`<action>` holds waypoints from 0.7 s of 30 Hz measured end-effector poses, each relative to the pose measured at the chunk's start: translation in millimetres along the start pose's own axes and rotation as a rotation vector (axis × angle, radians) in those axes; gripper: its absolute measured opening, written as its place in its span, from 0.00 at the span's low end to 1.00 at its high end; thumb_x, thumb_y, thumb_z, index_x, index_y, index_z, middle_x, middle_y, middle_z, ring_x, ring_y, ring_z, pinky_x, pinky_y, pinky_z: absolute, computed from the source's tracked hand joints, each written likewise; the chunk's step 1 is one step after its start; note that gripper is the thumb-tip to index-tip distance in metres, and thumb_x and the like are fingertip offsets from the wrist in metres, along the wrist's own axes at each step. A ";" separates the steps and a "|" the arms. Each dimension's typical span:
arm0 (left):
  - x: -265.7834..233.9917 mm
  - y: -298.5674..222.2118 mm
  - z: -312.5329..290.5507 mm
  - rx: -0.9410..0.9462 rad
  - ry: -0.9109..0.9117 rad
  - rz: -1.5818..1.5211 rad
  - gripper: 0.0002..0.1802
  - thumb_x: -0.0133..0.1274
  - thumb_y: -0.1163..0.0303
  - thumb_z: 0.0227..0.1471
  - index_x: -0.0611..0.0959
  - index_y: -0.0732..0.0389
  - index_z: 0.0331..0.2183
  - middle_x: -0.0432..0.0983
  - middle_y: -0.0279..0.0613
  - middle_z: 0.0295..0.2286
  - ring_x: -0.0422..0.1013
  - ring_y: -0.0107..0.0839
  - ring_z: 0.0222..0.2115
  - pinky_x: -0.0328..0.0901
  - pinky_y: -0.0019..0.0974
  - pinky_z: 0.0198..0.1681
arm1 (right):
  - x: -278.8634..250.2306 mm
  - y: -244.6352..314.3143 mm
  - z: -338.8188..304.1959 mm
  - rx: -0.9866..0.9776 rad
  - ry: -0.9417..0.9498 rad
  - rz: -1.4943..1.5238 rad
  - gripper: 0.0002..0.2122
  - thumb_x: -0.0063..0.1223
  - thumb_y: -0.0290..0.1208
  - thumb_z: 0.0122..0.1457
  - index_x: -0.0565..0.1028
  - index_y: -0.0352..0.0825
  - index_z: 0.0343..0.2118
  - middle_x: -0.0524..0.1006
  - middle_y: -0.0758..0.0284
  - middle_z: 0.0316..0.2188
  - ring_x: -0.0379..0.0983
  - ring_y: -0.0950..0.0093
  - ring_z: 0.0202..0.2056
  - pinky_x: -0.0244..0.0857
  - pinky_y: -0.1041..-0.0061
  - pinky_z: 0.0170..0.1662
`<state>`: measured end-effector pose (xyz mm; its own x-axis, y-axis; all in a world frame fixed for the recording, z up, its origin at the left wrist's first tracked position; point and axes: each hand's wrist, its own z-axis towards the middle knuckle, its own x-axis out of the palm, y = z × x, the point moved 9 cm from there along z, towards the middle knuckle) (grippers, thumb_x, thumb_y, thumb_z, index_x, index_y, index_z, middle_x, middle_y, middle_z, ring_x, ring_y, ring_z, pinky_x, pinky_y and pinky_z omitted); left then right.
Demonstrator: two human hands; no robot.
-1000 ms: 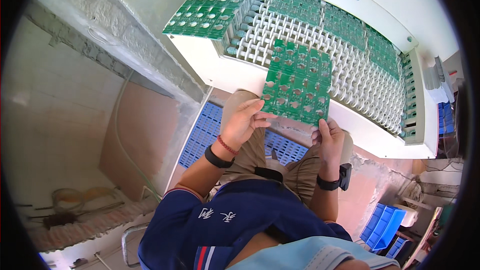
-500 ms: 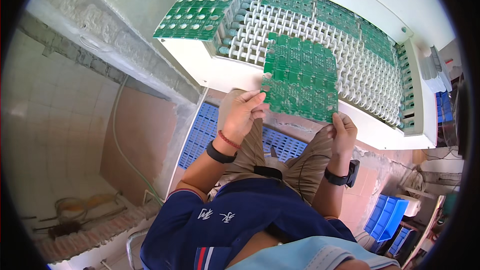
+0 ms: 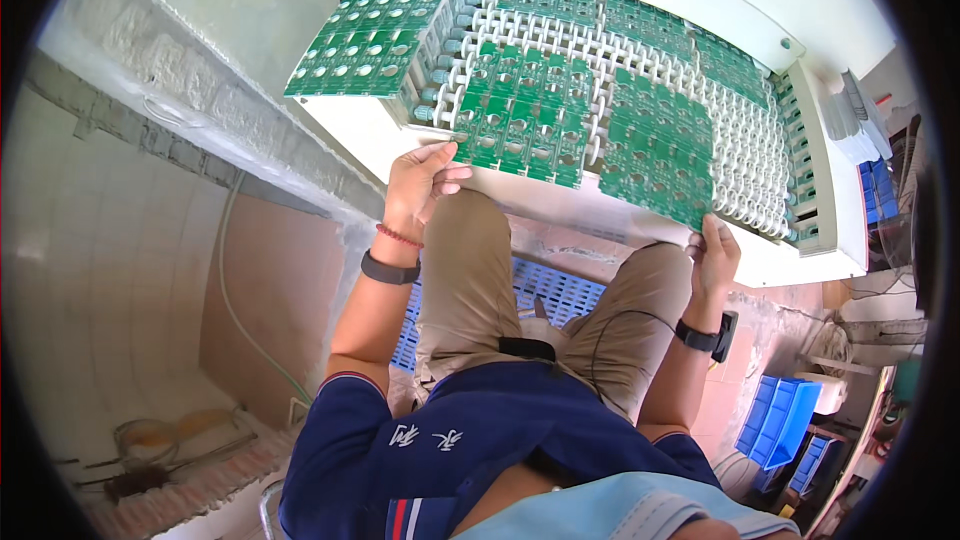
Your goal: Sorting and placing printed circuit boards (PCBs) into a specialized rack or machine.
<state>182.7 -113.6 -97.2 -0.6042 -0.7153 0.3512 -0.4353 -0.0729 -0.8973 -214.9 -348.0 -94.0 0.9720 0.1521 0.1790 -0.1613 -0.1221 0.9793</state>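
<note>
Two green circuit board panels lie apart over the near part of the white roller conveyor. My left hand (image 3: 427, 180) pinches the near left corner of the left circuit board panel (image 3: 522, 112), which has a row pattern of round holes. At the near right corner of the right circuit board panel (image 3: 655, 145), my right hand (image 3: 714, 252) is closed with thumb and fingers on the edge. Both panels' near edges reach over the machine's front rim. Rollers show in the gap between them.
More green panels (image 3: 650, 28) lie along the far side of the conveyor (image 3: 745, 165). A stack of panels (image 3: 365, 40) rests on the machine's left end. Blue bins (image 3: 778, 420) stand at lower right, and a blue slatted mat (image 3: 555, 288) lies beneath my legs.
The boards held together in front of me are now two separate panels. My left hand has moved left with one; my right hand has moved slightly right with the other.
</note>
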 end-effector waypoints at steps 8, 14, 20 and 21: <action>-2.3 -29.8 -12.9 0.244 -0.164 0.306 0.13 0.55 0.67 0.47 0.78 0.68 0.32 0.76 0.42 0.22 0.73 0.26 0.21 0.66 0.24 0.20 | -84.4 13.7 25.3 -0.135 -0.152 -0.060 0.08 0.50 0.30 0.55 0.75 0.30 0.31 0.68 0.74 0.15 0.59 0.87 0.14 0.51 0.90 0.14; 9.6 -65.0 -49.9 0.802 -0.350 0.740 0.15 0.57 0.65 0.46 0.78 0.67 0.32 0.77 0.41 0.23 0.73 0.26 0.24 0.67 0.26 0.25 | -171.6 37.9 40.6 -0.156 -0.307 -0.118 0.07 0.49 0.29 0.55 0.75 0.30 0.30 0.67 0.74 0.14 0.57 0.87 0.13 0.51 0.89 0.15; 13.3 -52.9 -51.1 0.734 -0.325 0.681 0.14 0.56 0.66 0.47 0.78 0.67 0.32 0.77 0.42 0.26 0.73 0.25 0.26 0.67 0.26 0.29 | -166.1 55.5 66.3 -0.197 -0.319 -0.409 0.11 0.50 0.34 0.55 0.73 0.32 0.37 0.68 0.72 0.14 0.59 0.86 0.13 0.53 0.87 0.13; 7.5 -51.6 -52.9 0.747 -0.329 0.629 0.13 0.56 0.67 0.47 0.78 0.67 0.32 0.77 0.41 0.27 0.73 0.24 0.26 0.66 0.26 0.29 | -159.2 65.7 60.3 -0.201 -0.376 -0.539 0.13 0.50 0.35 0.55 0.73 0.33 0.39 0.69 0.70 0.14 0.60 0.85 0.12 0.54 0.85 0.13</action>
<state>165.3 -78.5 -34.1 -0.3177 -0.9200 -0.2294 0.4909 0.0474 -0.8699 -370.0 -439.3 -63.8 0.9127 -0.2151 -0.3474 0.3684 0.0653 0.9274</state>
